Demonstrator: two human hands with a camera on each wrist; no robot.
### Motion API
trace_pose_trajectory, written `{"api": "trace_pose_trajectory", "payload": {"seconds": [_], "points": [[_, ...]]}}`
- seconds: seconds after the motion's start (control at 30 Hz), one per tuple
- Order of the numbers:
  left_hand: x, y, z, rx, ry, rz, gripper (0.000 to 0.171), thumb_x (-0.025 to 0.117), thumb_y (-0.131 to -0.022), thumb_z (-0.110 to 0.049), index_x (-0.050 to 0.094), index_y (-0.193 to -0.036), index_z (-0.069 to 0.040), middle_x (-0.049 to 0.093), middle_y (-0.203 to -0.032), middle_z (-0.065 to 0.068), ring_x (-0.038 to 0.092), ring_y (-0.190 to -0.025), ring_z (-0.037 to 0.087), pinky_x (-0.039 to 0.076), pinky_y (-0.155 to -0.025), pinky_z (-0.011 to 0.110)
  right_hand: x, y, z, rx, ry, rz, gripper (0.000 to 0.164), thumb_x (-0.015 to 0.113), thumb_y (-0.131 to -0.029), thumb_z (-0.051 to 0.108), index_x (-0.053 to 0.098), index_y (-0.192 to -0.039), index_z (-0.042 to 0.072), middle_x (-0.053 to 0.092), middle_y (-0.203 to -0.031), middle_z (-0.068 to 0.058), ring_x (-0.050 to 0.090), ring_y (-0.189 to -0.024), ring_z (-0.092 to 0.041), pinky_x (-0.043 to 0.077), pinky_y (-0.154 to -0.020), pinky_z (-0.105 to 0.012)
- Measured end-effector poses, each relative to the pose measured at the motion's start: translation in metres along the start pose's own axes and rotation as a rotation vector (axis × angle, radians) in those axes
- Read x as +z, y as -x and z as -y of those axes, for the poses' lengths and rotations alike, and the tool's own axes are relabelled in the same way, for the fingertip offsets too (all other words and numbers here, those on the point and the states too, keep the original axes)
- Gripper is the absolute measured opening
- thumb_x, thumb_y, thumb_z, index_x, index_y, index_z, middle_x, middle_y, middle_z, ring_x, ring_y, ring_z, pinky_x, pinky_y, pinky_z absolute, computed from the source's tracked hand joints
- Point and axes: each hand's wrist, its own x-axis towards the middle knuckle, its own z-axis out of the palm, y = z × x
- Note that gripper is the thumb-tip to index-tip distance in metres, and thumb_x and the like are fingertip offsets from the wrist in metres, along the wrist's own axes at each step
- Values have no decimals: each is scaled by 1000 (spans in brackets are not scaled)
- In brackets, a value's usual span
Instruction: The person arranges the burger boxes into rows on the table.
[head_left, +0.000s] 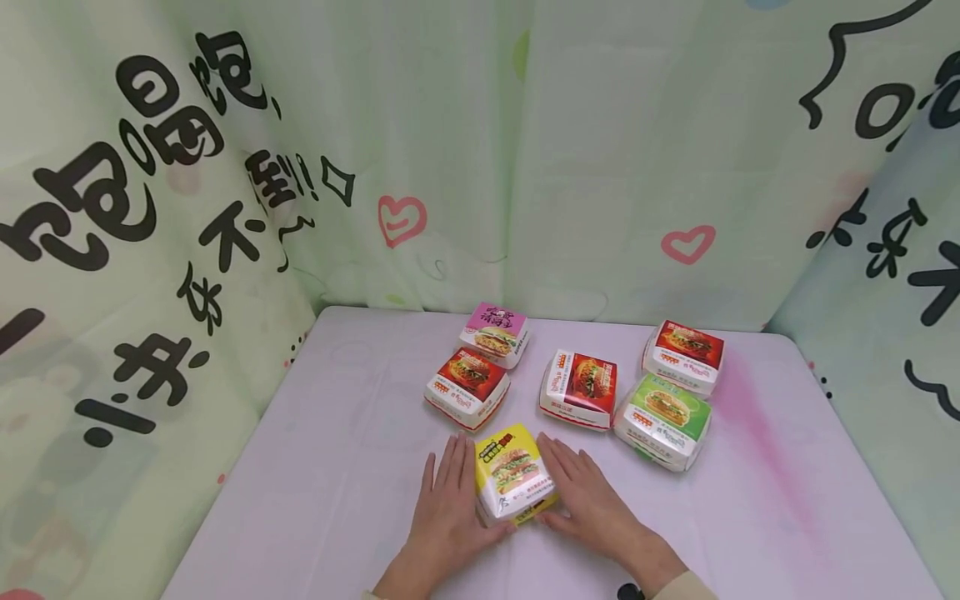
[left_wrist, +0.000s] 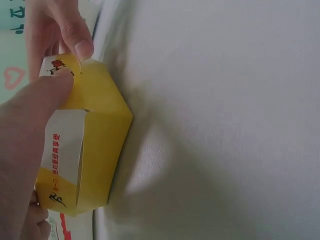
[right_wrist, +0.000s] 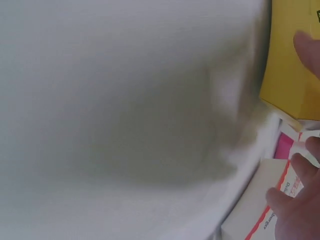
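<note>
A yellow and white burger box (head_left: 516, 471) with a burger picture on its lid is held between both hands near the front middle of the table. My left hand (head_left: 448, 508) grips its left side, fingers along that side and thumb across the front. From the right, my right hand (head_left: 588, 500) holds it, fingertips at the far right edge and thumb by the front corner. In the left wrist view the left thumb (left_wrist: 42, 92) presses the box's front face (left_wrist: 105, 150). The right wrist view shows the right thumb on the yellow side (right_wrist: 287, 65).
Behind it stand a red and white box (head_left: 467, 387) and a pink-topped box (head_left: 495, 335), side by side. Another red box (head_left: 577, 389) sits at the middle; a green-topped box (head_left: 663, 421) and a red box (head_left: 684, 357) stand right. A printed curtain (head_left: 585, 167) borders the table (head_left: 322, 467).
</note>
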Motion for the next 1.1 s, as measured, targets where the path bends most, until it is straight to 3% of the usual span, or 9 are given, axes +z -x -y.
{"api": "trace_pose_trajectory", "payload": {"seconds": [0.4, 0.73, 1.1], "points": [[-3, -3, 16, 79, 38, -24, 118, 51, -59, -81, 16, -143, -6, 20, -149, 10, 16, -138, 23, 17, -112, 43, 10, 1, 5, -54, 62, -112, 95, 66, -73, 50, 15, -145, 14, 22, -149, -1, 24, -136, -22, 22, -109, -49], [-17, -9, 33, 103, 92, 73, 117, 51, -57, -81, 16, -144, -10, 23, -148, 6, 19, -137, 22, 19, -112, 43, 13, -3, 21, 1, 30, -104, 98, 66, -72, 51, 11, -145, 18, 23, -149, 0, 24, -136, -19, 19, -111, -46], [-24, -18, 52, 206, 149, 161, 116, 64, -57, -72, 14, -145, -14, 16, -151, -1, 14, -139, 17, 22, -111, 39, 20, 2, 37, 6, 79, -145, 91, 68, -72, 47, 23, -142, 11, 30, -145, -3, 30, -132, -19, 25, -108, -47]]}}
